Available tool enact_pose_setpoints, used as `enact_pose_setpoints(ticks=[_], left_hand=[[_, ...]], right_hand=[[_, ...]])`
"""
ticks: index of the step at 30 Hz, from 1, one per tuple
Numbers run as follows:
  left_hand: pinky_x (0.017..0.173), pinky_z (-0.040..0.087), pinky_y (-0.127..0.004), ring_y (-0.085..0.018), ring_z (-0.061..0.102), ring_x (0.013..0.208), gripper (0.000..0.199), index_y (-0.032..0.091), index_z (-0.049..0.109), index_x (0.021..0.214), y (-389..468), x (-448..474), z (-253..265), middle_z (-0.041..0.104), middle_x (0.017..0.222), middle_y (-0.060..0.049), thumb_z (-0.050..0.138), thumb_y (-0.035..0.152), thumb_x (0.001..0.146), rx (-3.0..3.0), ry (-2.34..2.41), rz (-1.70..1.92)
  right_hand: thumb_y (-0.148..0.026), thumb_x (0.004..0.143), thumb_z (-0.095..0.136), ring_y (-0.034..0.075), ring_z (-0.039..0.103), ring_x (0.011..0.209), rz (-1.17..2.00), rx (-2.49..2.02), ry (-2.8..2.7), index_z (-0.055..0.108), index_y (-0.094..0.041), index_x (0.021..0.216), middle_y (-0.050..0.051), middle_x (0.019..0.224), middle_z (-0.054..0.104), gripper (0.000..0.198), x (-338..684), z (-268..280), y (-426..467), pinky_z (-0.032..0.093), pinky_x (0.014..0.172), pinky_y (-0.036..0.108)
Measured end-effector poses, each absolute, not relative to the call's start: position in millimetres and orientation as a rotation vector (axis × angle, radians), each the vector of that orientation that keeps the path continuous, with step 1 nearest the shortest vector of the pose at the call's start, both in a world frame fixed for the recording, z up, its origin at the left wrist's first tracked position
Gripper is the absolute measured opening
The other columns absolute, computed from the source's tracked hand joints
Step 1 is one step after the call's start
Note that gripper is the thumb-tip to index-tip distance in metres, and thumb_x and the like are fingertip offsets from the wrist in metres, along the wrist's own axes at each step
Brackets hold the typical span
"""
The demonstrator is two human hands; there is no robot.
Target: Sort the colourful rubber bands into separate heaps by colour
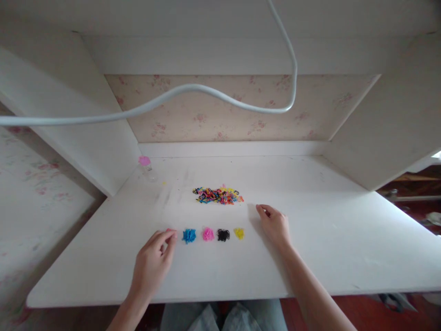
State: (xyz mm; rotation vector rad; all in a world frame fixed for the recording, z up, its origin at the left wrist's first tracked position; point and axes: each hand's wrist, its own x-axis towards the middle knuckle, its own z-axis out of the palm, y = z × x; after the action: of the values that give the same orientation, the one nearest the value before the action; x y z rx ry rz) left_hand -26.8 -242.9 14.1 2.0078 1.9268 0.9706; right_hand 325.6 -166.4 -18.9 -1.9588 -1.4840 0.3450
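My left hand is at the left end of a row of small piles of rubber bands, its fingertips pinched together at a partly hidden reddish pile. What the pinch holds, if anything, I cannot make out. Rightward in the row lie a blue pile, a pink pile, a black pile and a yellow pile. Behind them is a larger heap of mixed-colour rubber bands. My right hand rests right of the heap, fingers closed in a pinch; anything in them is too small to see.
A clear bottle with a pink top stands at the back left of the white desk. Side panels and a back wall enclose the desk. A white cable hangs across the upper view.
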Motion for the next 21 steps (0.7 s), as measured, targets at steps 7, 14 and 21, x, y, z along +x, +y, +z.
enact_pose_setpoints(ticks=[7, 14, 21], left_hand=[[0.075, 0.046, -0.022, -0.011, 0.062, 0.080, 0.025, 0.026, 0.065, 0.091, -193, 39, 56, 0.067, 0.095, 0.002, 0.043, 0.036, 0.090, 2.242, 1.742, 0.572], [0.074, 0.046, -0.025, -0.013, 0.063, 0.087, 0.024, 0.029, 0.064, 0.094, -154, 88, 47, 0.065, 0.102, 0.001, 0.042, 0.037, 0.090, 2.473, 1.684, 0.252], [0.070, 0.048, -0.028, -0.015, 0.063, 0.082, 0.032, 0.025, 0.061, 0.105, -129, 114, 34, 0.058, 0.111, -0.005, 0.032, 0.033, 0.093, 2.613, 1.621, 0.145]], right_hand=[[-0.050, 0.089, 0.041, 0.016, 0.063, 0.073, 0.351, -1.964, -1.566, 0.073, -0.026, 0.092, 0.001, 0.081, 0.071, 0.040, 321, -13, -171, 0.040, 0.067, 0.025], [-0.049, 0.090, 0.041, 0.014, 0.062, 0.070, 0.356, -1.975, -1.570, 0.072, -0.029, 0.091, -0.002, 0.077, 0.070, 0.037, 323, -14, -171, 0.039, 0.064, 0.024], [-0.047, 0.090, 0.041, 0.015, 0.063, 0.075, 0.363, -1.979, -1.572, 0.073, -0.029, 0.093, -0.001, 0.082, 0.071, 0.036, 323, -13, -170, 0.040, 0.066, 0.024]])
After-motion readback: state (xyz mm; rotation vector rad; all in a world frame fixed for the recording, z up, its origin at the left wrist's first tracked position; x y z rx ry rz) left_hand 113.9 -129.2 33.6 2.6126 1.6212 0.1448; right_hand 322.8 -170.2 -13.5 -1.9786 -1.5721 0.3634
